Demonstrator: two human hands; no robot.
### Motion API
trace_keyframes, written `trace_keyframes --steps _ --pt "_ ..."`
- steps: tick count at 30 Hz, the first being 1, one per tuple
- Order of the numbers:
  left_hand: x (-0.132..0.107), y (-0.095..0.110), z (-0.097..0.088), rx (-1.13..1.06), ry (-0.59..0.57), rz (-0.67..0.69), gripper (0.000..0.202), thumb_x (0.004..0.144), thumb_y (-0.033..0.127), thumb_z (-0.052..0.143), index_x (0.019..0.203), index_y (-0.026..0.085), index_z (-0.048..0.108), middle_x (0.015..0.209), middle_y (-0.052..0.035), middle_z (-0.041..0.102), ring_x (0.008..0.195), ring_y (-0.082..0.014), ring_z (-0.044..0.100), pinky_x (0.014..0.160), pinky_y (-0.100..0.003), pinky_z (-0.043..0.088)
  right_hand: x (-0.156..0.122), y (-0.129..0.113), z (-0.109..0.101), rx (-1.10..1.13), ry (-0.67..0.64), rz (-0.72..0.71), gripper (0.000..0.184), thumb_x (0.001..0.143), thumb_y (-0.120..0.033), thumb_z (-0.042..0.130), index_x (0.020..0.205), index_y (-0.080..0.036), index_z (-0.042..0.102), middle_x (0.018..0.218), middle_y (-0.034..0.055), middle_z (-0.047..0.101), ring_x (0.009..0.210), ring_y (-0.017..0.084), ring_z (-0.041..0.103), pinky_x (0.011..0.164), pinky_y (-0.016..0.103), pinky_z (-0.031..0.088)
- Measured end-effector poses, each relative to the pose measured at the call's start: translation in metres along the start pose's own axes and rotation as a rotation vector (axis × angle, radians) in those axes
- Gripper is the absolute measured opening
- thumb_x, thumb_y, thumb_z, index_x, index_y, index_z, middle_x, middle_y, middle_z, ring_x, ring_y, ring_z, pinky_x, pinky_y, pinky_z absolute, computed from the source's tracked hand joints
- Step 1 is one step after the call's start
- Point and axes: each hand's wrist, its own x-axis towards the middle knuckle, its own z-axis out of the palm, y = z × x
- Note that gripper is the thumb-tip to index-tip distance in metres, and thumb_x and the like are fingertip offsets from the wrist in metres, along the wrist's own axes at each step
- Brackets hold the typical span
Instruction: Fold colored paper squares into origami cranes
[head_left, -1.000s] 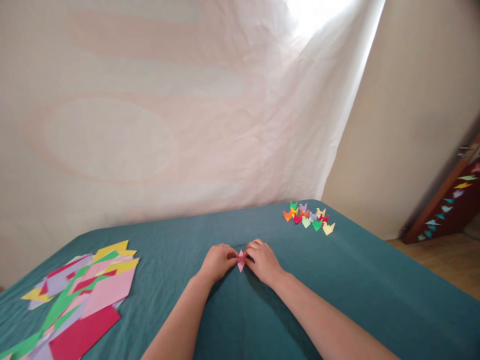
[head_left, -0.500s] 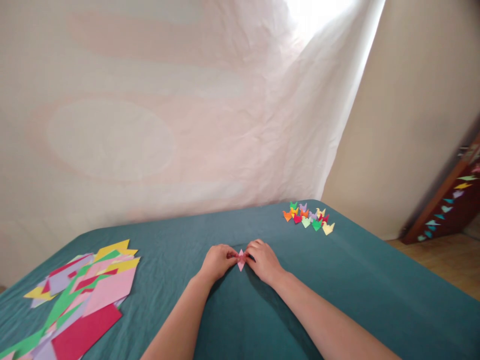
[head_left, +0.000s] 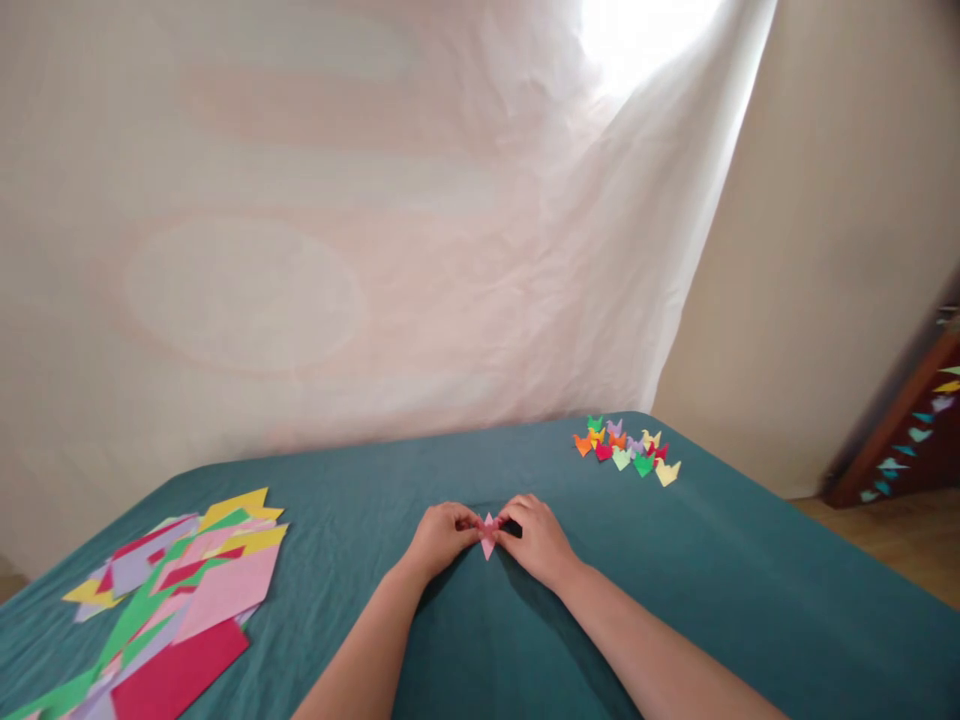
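Observation:
A small pink folded paper piece (head_left: 488,538) rests on the teal tablecloth (head_left: 675,590) in the middle of the table. My left hand (head_left: 442,537) pinches its left side with curled fingers. My right hand (head_left: 536,535) pinches its right side in the same way. Only the paper's pointed lower tip and a bit of its top show between my fingers.
Several small folded paper figures in mixed colours (head_left: 628,452) lie at the table's far right. A loose pile of coloured paper sheets (head_left: 161,600) covers the near left. A white cloth backdrop (head_left: 375,220) hangs behind the table. A door with paper shapes (head_left: 911,430) stands at right.
The view has tilted up slightly, so everything sits a little lower in the picture. My hands stay pinched on the pink paper in the same place.

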Motion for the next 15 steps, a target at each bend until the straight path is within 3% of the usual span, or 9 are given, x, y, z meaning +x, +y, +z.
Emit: trace_keyframes --steps 6,15 --pt "0.003 0.012 -0.001 -0.083 0.04 0.029 0.018 0.076 0.032 0.061 0.082 0.021 0.073 0.085 -0.0023 0.069 0.079 -0.0154 0.06 0.073 -0.022 0.043 0.005 0.004 0.002 0.045 -0.013 -0.007 0.006 0.078 -0.023 0.067 0.073 -0.023 0.069 0.079 0.0005 0.067 0.086 0.018 0.055 0.076 0.028 0.038" --pt "0.004 0.017 -0.001 -0.108 0.075 0.004 0.017 0.076 0.03 0.06 0.074 0.02 0.074 0.077 -0.0021 0.071 0.075 -0.017 0.063 0.073 -0.024 0.045 0.004 -0.001 -0.003 0.075 0.043 0.018 0.008 0.082 -0.026 0.064 0.077 -0.024 0.069 0.079 -0.0003 0.069 0.083 0.017 0.056 0.075 0.027 0.039"
